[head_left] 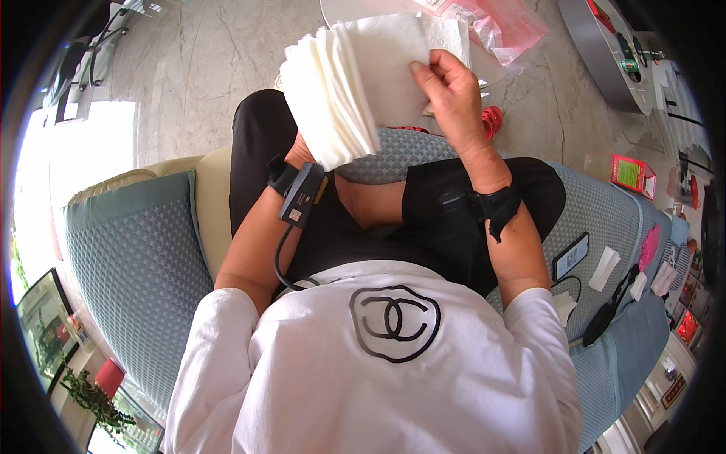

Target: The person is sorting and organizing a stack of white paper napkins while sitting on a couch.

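A thick bundle of soft white tissues (pixel 327 98), fanned in folds, is held up over my knees. My left hand (pixel 301 151) supports it from below and behind. The bundle covers most of that hand's fingers. At the right, one flat white sheet (pixel 389 72) spreads out from the folds. Its right edge is pinched between the thumb and fingers of my right hand (pixel 456 94). Beyond that hand another white, textured sheet (pixel 454 38) shows in part. Black straps circle both wrists, and the left one carries a small dark device (pixel 304 195) with a cable.
A pink plastic bag (pixel 508 29) lies at the far side on a pale table. The sofa's blue quilted cover (pixel 128 280) surrounds my legs. On my right lie a phone (pixel 571 256), crumpled white tissues (pixel 604 268) and a red box (pixel 634 175). A red slipper (pixel 492 121) is on the floor.
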Motion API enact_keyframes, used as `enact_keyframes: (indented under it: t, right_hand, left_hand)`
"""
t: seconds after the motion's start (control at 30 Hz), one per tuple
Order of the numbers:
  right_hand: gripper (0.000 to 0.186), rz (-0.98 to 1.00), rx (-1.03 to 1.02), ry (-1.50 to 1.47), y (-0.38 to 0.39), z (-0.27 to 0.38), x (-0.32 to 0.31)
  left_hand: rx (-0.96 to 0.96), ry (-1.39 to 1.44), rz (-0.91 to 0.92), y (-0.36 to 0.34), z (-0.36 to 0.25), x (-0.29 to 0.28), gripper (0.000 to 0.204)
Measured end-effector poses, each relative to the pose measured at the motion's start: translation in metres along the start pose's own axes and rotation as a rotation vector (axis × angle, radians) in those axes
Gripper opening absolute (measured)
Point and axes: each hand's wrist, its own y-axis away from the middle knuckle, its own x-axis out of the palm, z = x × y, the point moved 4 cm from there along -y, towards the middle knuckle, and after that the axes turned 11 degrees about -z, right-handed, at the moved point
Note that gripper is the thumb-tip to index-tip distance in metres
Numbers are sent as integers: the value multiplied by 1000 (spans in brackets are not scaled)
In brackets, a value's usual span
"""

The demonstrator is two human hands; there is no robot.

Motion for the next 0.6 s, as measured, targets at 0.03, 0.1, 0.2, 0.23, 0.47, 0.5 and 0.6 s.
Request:
enact_keyframes:
  t: [0.03, 0.1, 0.2, 0.23, 0.47, 0.5, 0.6]
  right_hand:
    - [17, 6, 40, -149, -3, -3, 0]
    - [18, 38, 112, -373, -4, -2, -8]
    - [20, 67, 239, -543, -6, 5, -11]
    - [21, 96, 270, -594, -5, 9, -13]
    - [20, 262, 464, -670, 1, 6, -5]
    - [20, 244, 512, -640, 3, 1, -1]
    - [22, 255, 557, -531, 11, -11, 12]
  left_hand:
    - [205, 102, 276, -5, -2, 12, 39]
    - [-201, 447, 393, -4, -1, 14, 38]
    - [115, 219, 135, 6, -6, 26, 37]
    - [148, 160, 86, 6, -8, 25, 37]
    - [-71, 147, 157, 5, -6, 11, 37]
    - [-96, 151, 157, 6, -4, 8, 37]
    - [-129, 151, 164, 8, 3, 5, 37]
